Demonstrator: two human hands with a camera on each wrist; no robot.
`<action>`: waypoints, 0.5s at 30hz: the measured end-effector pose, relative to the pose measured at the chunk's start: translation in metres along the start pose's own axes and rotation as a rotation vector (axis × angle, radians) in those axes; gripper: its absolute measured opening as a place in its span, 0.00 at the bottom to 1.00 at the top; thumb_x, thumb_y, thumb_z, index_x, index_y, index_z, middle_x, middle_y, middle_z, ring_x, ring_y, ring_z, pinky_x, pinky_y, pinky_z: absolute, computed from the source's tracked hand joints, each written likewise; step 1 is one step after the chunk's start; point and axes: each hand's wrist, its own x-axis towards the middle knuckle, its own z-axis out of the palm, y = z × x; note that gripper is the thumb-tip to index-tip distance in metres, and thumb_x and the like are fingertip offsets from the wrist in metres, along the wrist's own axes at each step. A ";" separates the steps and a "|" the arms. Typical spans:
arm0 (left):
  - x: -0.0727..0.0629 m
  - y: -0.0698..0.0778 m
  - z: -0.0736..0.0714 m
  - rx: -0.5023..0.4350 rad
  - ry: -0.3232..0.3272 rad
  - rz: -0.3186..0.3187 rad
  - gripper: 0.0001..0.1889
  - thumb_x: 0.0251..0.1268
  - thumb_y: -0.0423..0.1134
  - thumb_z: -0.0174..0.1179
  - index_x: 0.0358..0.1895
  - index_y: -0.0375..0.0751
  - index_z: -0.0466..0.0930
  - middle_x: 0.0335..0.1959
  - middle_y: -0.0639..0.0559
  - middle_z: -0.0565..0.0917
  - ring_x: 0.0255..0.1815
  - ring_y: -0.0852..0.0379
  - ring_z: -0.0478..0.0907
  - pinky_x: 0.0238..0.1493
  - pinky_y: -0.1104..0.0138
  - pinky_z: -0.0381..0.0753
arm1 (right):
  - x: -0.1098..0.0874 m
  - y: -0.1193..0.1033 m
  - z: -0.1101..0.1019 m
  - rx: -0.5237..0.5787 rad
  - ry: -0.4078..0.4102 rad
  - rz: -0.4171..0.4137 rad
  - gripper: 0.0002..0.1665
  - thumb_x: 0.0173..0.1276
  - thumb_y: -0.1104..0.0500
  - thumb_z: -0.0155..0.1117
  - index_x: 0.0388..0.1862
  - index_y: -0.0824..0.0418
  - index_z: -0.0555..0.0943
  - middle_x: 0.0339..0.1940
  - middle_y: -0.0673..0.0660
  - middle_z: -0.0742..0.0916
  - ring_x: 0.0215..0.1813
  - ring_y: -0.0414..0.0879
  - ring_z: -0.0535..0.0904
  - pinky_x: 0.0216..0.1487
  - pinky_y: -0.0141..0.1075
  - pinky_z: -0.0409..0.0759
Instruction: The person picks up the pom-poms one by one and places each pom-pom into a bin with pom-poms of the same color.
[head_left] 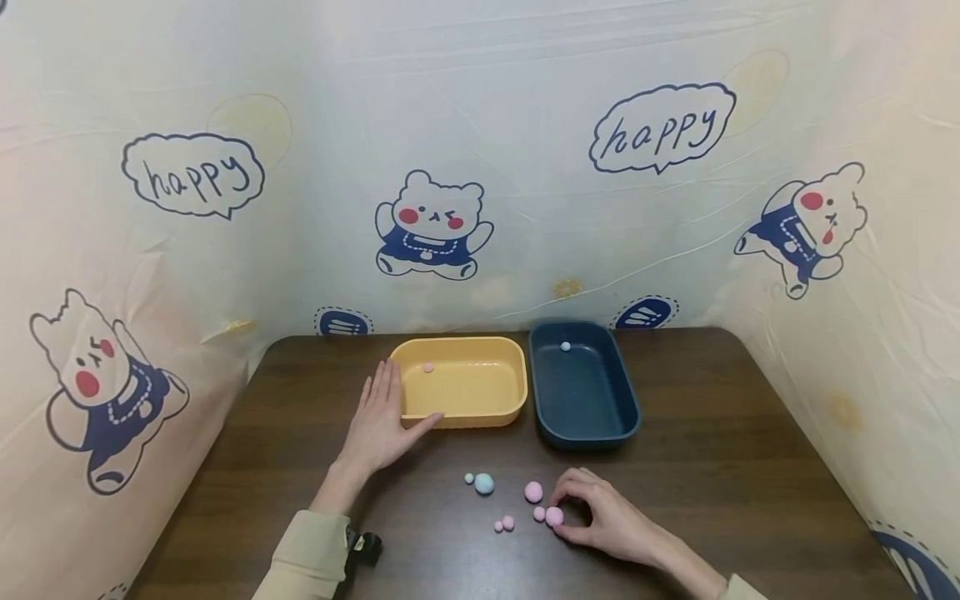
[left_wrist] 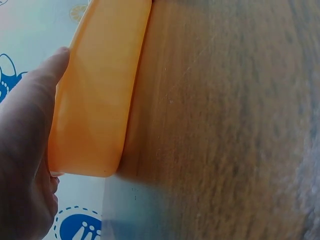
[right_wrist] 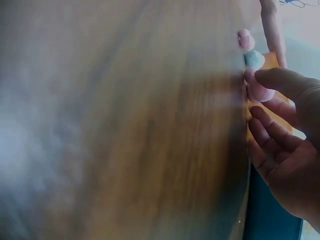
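Along the left end of a yellow tray lies my left hand, its fingers straight and its thumb against the near side. The left wrist view shows that thumb beside the tray's wall. My right hand pinches a pink ball at the table top between thumb and index finger; in the right wrist view the thumb partly hides the ball. Close by are a smaller pink ball and another pink one. One small pink ball lies inside the yellow tray.
A dark blue tray stands right of the yellow one, with a small pale blue ball inside. On the wooden table lie two light blue balls and two little pink balls. A printed curtain hangs behind.
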 end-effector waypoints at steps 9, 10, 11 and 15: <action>0.000 0.001 0.000 0.002 0.001 -0.007 0.69 0.67 0.81 0.58 0.90 0.31 0.38 0.94 0.34 0.43 0.95 0.35 0.41 0.94 0.41 0.44 | 0.012 -0.006 -0.010 0.075 -0.018 0.077 0.14 0.71 0.62 0.79 0.51 0.49 0.86 0.48 0.41 0.89 0.50 0.36 0.83 0.55 0.37 0.88; 0.000 0.001 0.000 0.002 0.001 -0.008 0.69 0.67 0.81 0.58 0.90 0.31 0.38 0.93 0.33 0.43 0.95 0.35 0.41 0.94 0.41 0.44 | 0.014 -0.007 -0.011 0.093 -0.021 0.100 0.14 0.72 0.61 0.79 0.52 0.50 0.86 0.48 0.41 0.89 0.50 0.35 0.83 0.56 0.38 0.88; 0.000 0.001 0.000 0.002 0.001 -0.008 0.69 0.67 0.81 0.58 0.90 0.31 0.38 0.93 0.33 0.43 0.95 0.35 0.41 0.94 0.41 0.44 | 0.016 -0.008 -0.013 0.113 -0.020 0.114 0.14 0.72 0.61 0.79 0.53 0.52 0.86 0.48 0.42 0.90 0.50 0.35 0.84 0.58 0.39 0.89; 0.000 0.001 0.000 0.000 0.002 -0.007 0.70 0.67 0.81 0.58 0.90 0.31 0.38 0.93 0.33 0.43 0.95 0.35 0.41 0.94 0.41 0.44 | 0.026 -0.012 -0.020 0.175 0.013 0.135 0.17 0.71 0.65 0.79 0.57 0.57 0.86 0.50 0.45 0.92 0.52 0.38 0.86 0.64 0.41 0.90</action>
